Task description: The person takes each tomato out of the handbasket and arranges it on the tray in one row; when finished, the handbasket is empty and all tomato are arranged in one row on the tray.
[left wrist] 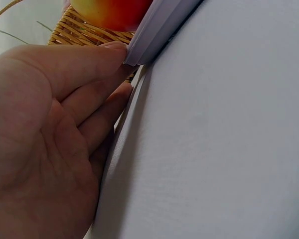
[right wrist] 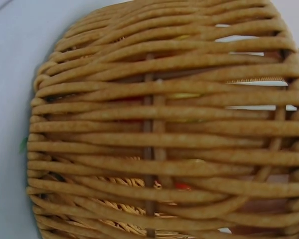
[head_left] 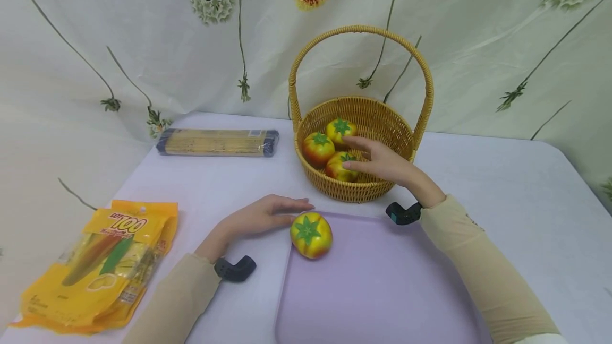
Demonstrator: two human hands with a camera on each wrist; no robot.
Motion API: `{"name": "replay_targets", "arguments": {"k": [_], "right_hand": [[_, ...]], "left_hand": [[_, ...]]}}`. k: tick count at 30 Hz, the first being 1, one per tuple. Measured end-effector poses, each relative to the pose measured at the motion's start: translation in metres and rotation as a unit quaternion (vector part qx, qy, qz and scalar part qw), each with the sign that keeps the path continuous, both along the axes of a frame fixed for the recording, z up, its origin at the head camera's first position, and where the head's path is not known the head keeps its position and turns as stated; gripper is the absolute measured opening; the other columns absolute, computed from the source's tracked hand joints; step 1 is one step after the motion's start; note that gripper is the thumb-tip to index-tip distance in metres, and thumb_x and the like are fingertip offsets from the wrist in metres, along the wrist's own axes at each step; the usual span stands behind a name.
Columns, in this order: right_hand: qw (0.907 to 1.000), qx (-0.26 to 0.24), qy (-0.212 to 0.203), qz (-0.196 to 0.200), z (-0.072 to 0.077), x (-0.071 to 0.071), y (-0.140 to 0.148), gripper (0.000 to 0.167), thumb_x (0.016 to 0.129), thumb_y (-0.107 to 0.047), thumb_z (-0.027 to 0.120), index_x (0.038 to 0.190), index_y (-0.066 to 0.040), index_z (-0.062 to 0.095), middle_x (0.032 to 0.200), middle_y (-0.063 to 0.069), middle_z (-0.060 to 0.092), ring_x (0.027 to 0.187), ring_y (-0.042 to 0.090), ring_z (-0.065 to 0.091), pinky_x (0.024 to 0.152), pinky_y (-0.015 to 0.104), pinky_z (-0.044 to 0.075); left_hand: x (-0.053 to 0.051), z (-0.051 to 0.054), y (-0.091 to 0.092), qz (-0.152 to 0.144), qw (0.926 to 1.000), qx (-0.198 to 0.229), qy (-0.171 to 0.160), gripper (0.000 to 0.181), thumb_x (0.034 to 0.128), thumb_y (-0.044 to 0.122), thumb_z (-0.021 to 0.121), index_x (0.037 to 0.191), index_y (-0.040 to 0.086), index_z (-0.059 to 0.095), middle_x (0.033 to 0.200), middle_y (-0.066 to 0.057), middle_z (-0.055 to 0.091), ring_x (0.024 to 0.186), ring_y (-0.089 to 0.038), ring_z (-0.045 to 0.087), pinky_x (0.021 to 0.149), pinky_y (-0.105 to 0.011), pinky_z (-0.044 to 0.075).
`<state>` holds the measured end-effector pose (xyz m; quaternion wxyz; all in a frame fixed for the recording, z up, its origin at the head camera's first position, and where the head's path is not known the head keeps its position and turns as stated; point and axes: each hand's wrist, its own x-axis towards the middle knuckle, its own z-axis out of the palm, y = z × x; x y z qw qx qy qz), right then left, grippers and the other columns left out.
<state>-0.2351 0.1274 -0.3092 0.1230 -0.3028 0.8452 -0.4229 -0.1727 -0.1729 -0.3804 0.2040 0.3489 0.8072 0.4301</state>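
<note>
A wicker basket (head_left: 351, 192) with a tall hoop handle holds three yellow-red tomatoes with green star-shaped tops, among them a rear tomato (head_left: 340, 127), a left tomato (head_left: 316, 150) and a front tomato (head_left: 338, 170). My right hand (head_left: 382, 163) reaches over the basket's rim, its thumb and fingers spread apart around the front and rear tomatoes. The basket's woven wall (right wrist: 154, 139) hides most of that hand in the right wrist view. Another tomato (head_left: 312, 235) sits in the lilac tray's upper left corner. Beside this corner lies my left hand (head_left: 258, 216), fingers extended, thumb touching the tray rim (left wrist: 147, 37).
A wrapped bundle of thin sticks (head_left: 217, 142) lies at the back left. Yellow snack bags (head_left: 95, 269) are stacked at the front left. The lilac tray (head_left: 377, 291) occupies the front middle, and a flower-print cloth (head_left: 167, 31) hangs behind the table.
</note>
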Motion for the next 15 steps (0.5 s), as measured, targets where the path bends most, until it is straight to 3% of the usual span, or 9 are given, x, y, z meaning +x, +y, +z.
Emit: {"name": "replay_targets", "arguments": {"k": [15], "right_hand": [[0.9994,0.032,0.007,0.011,0.0007,-0.0005,-0.0033,0.066,0.089,-0.029,0.065,0.143,-0.003,0.035,0.143,0.014,0.037,0.133,0.027,0.03,0.107,0.043,0.026]], "left_hand": [[0.0005,0.0008,0.0001,0.002,1.0,-0.005,-0.002,0.04,0.094,0.008,0.051,0.134,0.014,0.054,0.139,0.0,0.045,0.131,-0.016,0.034,0.108,-0.041,0.024]]}}
